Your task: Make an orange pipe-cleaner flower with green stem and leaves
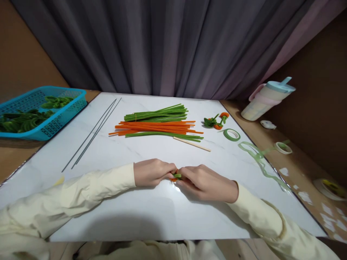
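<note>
My left hand (pixel 155 172) and my right hand (pixel 207 183) meet above the front middle of the white board. Between their pinched fingertips is a small orange and green pipe cleaner piece (pixel 177 176), mostly hidden by the fingers. Beyond the hands lie a bundle of green pipe cleaners (pixel 157 115), a row of orange pipe cleaners (pixel 154 127) and a few more green ones in front. A thin wooden stick (pixel 192 144) rests at their right end. Farther right are small orange and green pipe cleaner pieces (pixel 218 122).
A blue basket (pixel 61 121) with green pipe cleaner shapes stands at left. Dark wires (pixel 94 133) lie beside it. On the right are green tape (pixel 231 135), a loose pale green ribbon (pixel 260 162), another roll (pixel 282 147), paper scraps and a tumbler (pixel 267 101). A curtain hangs behind.
</note>
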`<action>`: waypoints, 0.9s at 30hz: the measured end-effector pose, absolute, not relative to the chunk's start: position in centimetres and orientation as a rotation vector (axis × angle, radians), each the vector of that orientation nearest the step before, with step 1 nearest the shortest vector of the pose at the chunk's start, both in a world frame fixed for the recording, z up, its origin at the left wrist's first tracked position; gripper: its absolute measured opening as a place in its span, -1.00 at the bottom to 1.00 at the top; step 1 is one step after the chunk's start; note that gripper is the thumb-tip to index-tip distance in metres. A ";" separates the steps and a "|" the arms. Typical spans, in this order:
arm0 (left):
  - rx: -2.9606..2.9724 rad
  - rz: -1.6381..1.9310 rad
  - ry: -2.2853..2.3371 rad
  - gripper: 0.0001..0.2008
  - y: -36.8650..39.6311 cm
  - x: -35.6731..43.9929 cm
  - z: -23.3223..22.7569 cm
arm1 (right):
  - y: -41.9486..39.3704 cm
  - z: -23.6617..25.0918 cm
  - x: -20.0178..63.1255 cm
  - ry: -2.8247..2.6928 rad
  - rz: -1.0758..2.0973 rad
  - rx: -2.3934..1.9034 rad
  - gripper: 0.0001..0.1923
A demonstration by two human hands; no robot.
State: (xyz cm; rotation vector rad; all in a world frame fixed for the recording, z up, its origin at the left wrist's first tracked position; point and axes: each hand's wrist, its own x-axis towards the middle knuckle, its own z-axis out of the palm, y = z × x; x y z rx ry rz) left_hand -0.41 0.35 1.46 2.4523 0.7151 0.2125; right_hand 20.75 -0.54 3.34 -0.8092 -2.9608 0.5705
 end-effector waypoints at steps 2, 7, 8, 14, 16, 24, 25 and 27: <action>2.500 0.214 0.732 -0.81 0.3 -0.4 1.4 | -0.6 3.4 20.8 -2.952 0.553 -0.812 -0.80; 2.749 0.236 0.706 -0.83 0.0 -0.3 1.2 | -0.5 3.0 20.8 -2.923 0.612 -0.808 -0.86; 2.823 0.239 0.707 -0.83 -0.1 -0.3 1.1 | -0.5 2.9 20.8 -2.910 0.629 -0.806 -0.86; 3.076 0.336 0.693 -0.84 -0.2 0.0 0.3 | -0.6 2.9 20.9 -2.832 0.716 -0.892 -0.84; 3.090 0.396 0.709 -0.83 -0.1 0.1 0.0 | -0.6 3.3 20.9 -2.806 0.791 -0.926 -0.83; 3.119 0.433 0.714 -0.83 -0.2 0.1 -0.3 | -1.2 3.5 20.8 -2.713 0.852 -1.020 -0.91; 3.112 0.418 0.707 -0.84 -0.2 0.1 -0.3 | -1.3 3.5 20.7 -2.701 0.833 -1.036 -0.92; 3.073 0.394 0.706 -0.84 -0.2 0.0 -0.2 | -1.6 3.4 20.5 -2.698 0.795 -1.072 -0.92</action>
